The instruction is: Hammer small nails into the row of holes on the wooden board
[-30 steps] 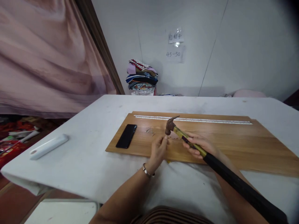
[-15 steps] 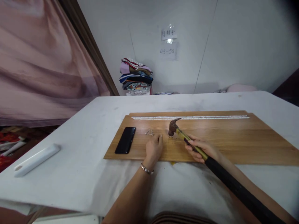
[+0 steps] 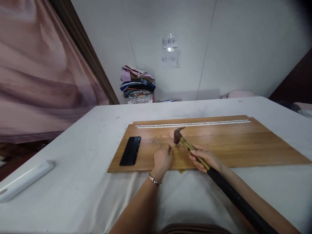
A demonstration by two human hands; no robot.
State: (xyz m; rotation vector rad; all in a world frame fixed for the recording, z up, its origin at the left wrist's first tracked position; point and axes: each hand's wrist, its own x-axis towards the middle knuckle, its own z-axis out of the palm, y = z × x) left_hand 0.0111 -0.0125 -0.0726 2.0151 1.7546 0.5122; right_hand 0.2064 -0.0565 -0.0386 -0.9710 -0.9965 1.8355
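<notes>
My right hand (image 3: pixel 206 158) is wrapped round the handle of a claw hammer (image 3: pixel 195 152), which has a rusty head, a yellowish shaft and a long black grip. The hammer head hangs at or just above the wooden board (image 3: pixel 231 143), near some small dark marks; whether it touches cannot be told. Just left of the head, my left hand (image 3: pixel 162 159) rests on the board with fingers curled. What the fingertips hold, if anything, is hidden. A few loose nails (image 3: pixel 156 142) lie on the board beyond my left hand.
A black phone (image 3: pixel 130 151) lies on the board's left end. Two white measuring strips (image 3: pixel 192 124) run along its far side. The board lies on a white table (image 3: pixel 80 146), with a white plastic object (image 3: pixel 26 180) at left. Folded cloths (image 3: pixel 137 84) are stacked by the wall.
The head view has shifted slightly, moving the wall and cloths left and down in the picture. My left hand sits a little farther right of the nails. The hammer stays gripped in my right hand.
</notes>
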